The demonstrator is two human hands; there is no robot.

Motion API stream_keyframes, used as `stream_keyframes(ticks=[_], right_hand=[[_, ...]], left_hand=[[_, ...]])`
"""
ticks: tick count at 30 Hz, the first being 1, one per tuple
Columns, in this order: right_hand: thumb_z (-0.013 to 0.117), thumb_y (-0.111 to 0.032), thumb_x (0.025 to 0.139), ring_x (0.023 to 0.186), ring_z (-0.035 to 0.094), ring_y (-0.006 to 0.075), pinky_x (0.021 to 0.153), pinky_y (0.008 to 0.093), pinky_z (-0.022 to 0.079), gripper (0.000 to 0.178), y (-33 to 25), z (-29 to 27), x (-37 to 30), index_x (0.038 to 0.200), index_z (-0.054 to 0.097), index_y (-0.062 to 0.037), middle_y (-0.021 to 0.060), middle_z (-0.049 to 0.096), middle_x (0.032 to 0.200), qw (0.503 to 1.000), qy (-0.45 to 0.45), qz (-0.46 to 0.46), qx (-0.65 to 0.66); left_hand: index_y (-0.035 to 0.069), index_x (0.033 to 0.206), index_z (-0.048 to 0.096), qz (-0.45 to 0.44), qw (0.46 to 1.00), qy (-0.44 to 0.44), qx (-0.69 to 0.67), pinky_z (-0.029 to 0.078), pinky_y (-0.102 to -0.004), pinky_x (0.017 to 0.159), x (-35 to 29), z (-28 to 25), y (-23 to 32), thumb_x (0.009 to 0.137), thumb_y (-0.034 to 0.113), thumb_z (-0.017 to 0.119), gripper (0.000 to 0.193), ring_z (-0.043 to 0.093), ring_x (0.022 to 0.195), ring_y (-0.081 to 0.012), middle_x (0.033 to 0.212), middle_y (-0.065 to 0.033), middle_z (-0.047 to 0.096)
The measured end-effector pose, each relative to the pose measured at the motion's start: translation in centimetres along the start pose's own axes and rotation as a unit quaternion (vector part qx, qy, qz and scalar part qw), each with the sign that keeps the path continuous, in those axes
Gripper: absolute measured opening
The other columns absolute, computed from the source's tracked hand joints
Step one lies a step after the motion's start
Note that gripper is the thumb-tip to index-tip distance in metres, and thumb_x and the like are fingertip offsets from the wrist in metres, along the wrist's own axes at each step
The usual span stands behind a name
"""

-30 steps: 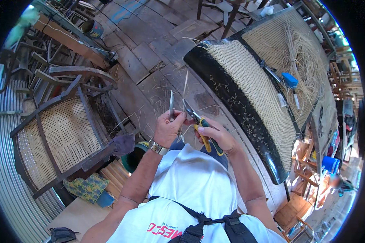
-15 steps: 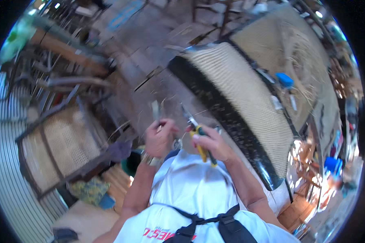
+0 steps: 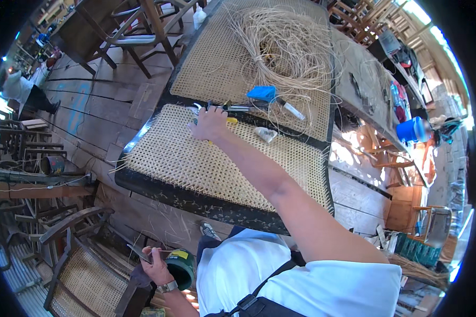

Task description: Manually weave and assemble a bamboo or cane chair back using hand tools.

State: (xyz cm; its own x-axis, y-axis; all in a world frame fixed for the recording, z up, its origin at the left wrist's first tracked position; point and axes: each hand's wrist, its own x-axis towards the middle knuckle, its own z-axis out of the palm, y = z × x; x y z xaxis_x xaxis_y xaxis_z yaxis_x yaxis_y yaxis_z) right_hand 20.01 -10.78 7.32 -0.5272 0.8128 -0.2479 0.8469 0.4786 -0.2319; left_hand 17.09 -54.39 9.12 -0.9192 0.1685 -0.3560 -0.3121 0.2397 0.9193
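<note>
My right arm stretches across to the far side of a black-framed woven cane panel (image 3: 211,164). There my right hand (image 3: 210,126) is curled over yellow-handled pliers (image 3: 231,120), whose grip shows beside the fingers; the palm hides the rest. Metal tools (image 3: 240,108) lie just beyond the fingers on the dark frame bar. Low on the left, my left hand (image 3: 157,269) is closed around a flat-bladed tool (image 3: 138,252), its grey blade pointing up and left. A dark green bucket (image 3: 179,267) stands right beside that hand.
A loose coil of cane strands (image 3: 280,47) covers the panel's far section, near a blue block-like object (image 3: 262,93), a white tube (image 3: 293,111) and a small clear bag (image 3: 266,134). A cane-backed chair (image 3: 90,280) stands at lower left. Another person (image 3: 24,90) is far left.
My right hand has gone from in front of my body out over the panel with the pliers. My left hand has dropped to the lower left with the flat-bladed tool. The view has turned.
</note>
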Motion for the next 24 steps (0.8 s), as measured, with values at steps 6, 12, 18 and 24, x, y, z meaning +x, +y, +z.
stream_keyframes(ticks=[6, 12, 18, 24], right_hand=[[0.068, -0.037, 0.081, 0.105, 0.055, 0.0362, 0.093, 0.0484, 0.041, 0.051, 8.3, 0.0, -4.7, 0.116, 0.058, -0.0019, 0.0191, 0.061, 0.109, 0.949, 0.283, -0.056, 0.128], [0.057, -0.043, 0.087, 0.117, 0.045, 0.0392, 0.096, 0.0566, 0.035, 0.042, 21.1, 2.5, -6.1, 0.111, 0.062, -0.0085, 0.0170, 0.055, 0.122, 0.985, 0.141, 0.030, 0.093], [0.052, -0.043, 0.093, 0.097, 0.059, 0.0379, 0.086, 0.0562, 0.042, 0.035, 21.0, 2.1, -8.6, 0.105, 0.065, -0.0122, 0.0145, 0.064, 0.108, 0.948, 0.242, 0.094, 0.184], [0.044, -0.044, 0.100, 0.087, 0.065, 0.0236, 0.071, 0.0395, 0.056, 0.040, 15.6, -5.3, -22.9, 0.110, 0.056, -0.0079, 0.0105, 0.064, 0.097, 0.531, 0.169, 0.037, 0.829]], left_hand=[[0.001, 0.098, 0.056, 0.063, 0.992, -0.006, 0.113, 0.047, -0.0280, 0.072, -1.6, -1.0, -1.8, 0.088, 0.008, 0.064, 0.015, 0.059, 0.078, -0.0149, 0.083, -0.0053, 0.062], [0.004, 0.083, 0.059, -0.060, 0.987, -0.093, 0.114, 0.041, -0.0242, 0.062, -0.6, -0.1, -4.2, 0.082, 0.013, 0.073, 0.017, 0.052, 0.068, -0.0089, 0.075, 0.0001, 0.061], [0.006, 0.077, 0.058, 0.002, 0.979, -0.177, 0.098, 0.034, -0.0215, 0.055, 0.9, 1.1, -5.4, 0.083, 0.013, 0.074, 0.019, 0.042, 0.060, -0.0045, 0.066, 0.0052, 0.051], [0.005, 0.079, 0.059, 0.013, 0.958, -0.259, 0.121, 0.038, -0.0231, 0.055, 3.0, -0.2, -7.9, 0.080, 0.013, 0.077, 0.019, 0.047, 0.062, -0.0053, 0.070, 0.0037, 0.056]])
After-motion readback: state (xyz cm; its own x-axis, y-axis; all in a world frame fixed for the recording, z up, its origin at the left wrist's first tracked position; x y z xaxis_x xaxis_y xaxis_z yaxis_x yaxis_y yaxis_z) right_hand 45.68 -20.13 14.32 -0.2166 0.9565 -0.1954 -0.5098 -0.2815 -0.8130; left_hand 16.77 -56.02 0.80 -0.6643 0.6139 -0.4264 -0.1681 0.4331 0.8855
